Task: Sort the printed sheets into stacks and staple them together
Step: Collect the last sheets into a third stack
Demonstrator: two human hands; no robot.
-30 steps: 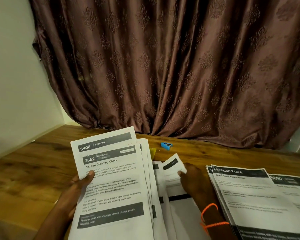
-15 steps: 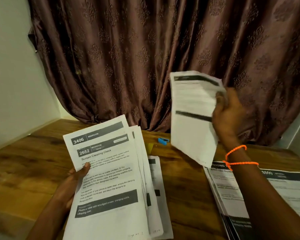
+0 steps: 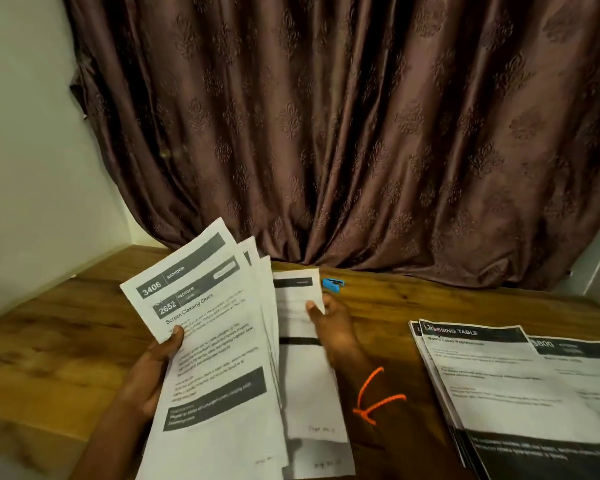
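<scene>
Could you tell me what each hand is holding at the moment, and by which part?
The left hand holds a fanned bundle of sheets by its left edge, thumb on top. The right hand pinches a single sheet by its upper right edge.

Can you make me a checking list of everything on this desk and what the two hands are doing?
Surface: wooden table, brown grain, bare patches showing.
Job's things: fanned sheets headed 3406 and 2652 Bedroom; single sheet beside them; Dressing Table stack lying flat at right; blue stapler near the curtain, untouched.
Clutter: nothing seen.
Grips: left hand holds the fanned sheets, thumb on top; right hand pinches the single sheet, with an orange thread round its wrist.
Cables: nothing seen.
Surroundings: patterned brown curtain behind the table; pale wall at left.
</scene>
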